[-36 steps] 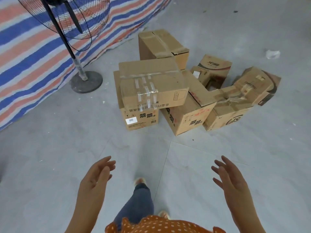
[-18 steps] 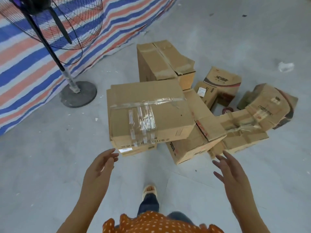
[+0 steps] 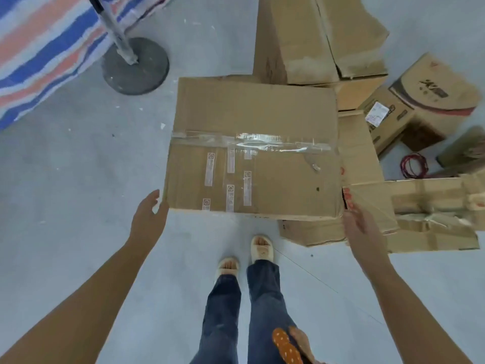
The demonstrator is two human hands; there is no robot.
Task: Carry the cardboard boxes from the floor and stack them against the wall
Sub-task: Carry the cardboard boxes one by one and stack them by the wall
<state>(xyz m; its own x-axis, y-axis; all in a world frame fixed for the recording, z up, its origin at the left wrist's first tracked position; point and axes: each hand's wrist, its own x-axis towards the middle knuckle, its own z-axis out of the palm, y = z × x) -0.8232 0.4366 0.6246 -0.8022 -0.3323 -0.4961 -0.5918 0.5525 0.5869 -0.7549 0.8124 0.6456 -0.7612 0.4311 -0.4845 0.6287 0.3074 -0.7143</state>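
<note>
Taped box [image 3: 252,145] closed atop the floor pile, contents hidden. Left hand [image 3: 147,219] open, empty, at its near-left corner; right hand [image 3: 360,227] open, empty, at near-right corner.

Matt cardboard box [image 3: 252,145] – glossy clear tape [image 3: 265,143] – smooth grey floor [image 3: 78,179]

Brown boxes [image 3: 252,143] fill the middle and right of the frame. My jeans [image 3: 246,311] are dark blue, my slippers [image 3: 261,248] cream. Upper left, a tarp [image 3: 39,53] striped blue, orange and white.
</note>
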